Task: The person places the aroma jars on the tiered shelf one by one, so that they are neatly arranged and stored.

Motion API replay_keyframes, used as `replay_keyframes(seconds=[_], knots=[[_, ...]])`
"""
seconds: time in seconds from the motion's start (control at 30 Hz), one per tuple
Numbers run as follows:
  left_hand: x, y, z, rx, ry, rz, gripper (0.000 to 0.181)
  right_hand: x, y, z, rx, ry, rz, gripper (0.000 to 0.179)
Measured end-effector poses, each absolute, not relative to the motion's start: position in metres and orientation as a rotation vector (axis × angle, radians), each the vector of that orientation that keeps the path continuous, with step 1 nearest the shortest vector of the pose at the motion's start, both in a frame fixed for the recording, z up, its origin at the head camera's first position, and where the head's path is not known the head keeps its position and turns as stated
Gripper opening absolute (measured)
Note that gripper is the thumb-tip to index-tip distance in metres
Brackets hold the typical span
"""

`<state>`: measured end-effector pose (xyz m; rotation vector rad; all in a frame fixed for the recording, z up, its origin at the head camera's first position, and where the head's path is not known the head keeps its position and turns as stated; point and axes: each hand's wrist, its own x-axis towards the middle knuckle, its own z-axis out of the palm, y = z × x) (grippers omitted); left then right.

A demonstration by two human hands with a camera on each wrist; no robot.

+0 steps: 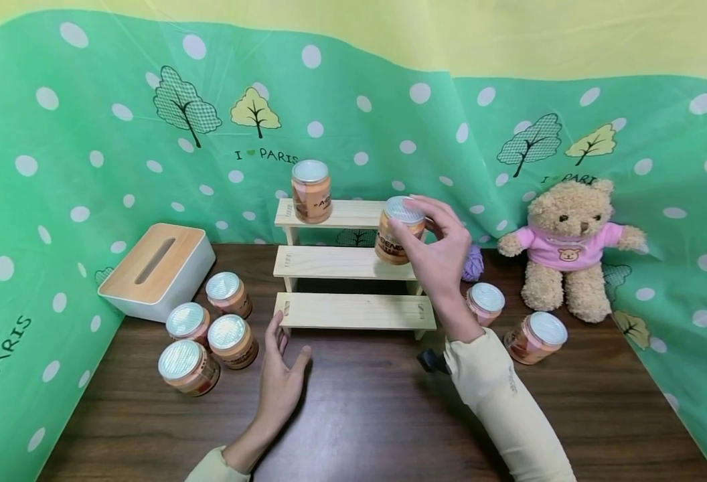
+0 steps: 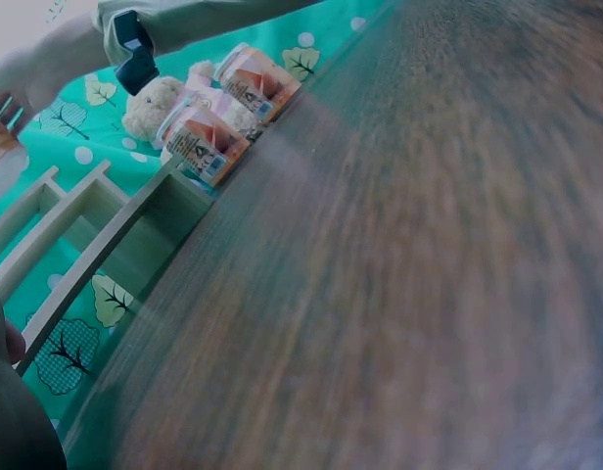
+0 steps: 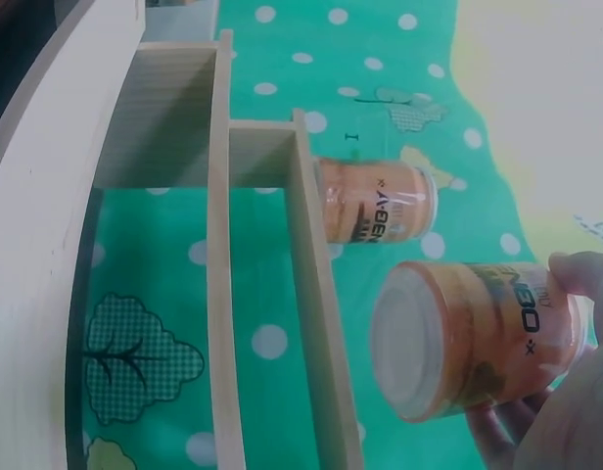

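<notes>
My right hand (image 1: 440, 251) grips an orange-brown jar (image 1: 400, 234) with a pale ridged lid, thumb and fingers around its upper part. The jar is held in the air near the right end of a three-tier wooden shelf (image 1: 353, 311); its round base shows in the right wrist view, apart from the boards. A similar jar (image 1: 312, 194) stands upright on the top tier's left end. At the left end of the lowest tier is my left hand (image 1: 281, 381), fingers extended, fingertips at the board's edge; whether they press it I cannot tell.
Several like jars (image 1: 229, 341) stand on the table at left, before a tissue box (image 1: 154, 271) with a wooden lid. Two more jars (image 1: 535, 338) are at right, near a teddy bear (image 1: 567, 254) in pink and a purple yarn ball (image 1: 473, 263). A green dotted cloth (image 1: 359, 127) hangs behind.
</notes>
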<state>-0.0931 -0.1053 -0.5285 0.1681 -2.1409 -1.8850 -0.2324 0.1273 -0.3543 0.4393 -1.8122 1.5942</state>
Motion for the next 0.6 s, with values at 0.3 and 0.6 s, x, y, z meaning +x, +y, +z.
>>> replay_keyframes(seconds=[0.3, 0.6], knots=[[-0.093, -0.104, -0.524, 0.179, -2.143, -1.871, 0.081, -0.237, 0.122, -0.354, 0.443, -1.813, 1.625, 0.035], [-0.093, -0.103, -0.525, 0.17, -2.141, -1.873, 0.082, -0.243, 0.114, -0.355, 0.449, -1.792, 1.665, 0.036]])
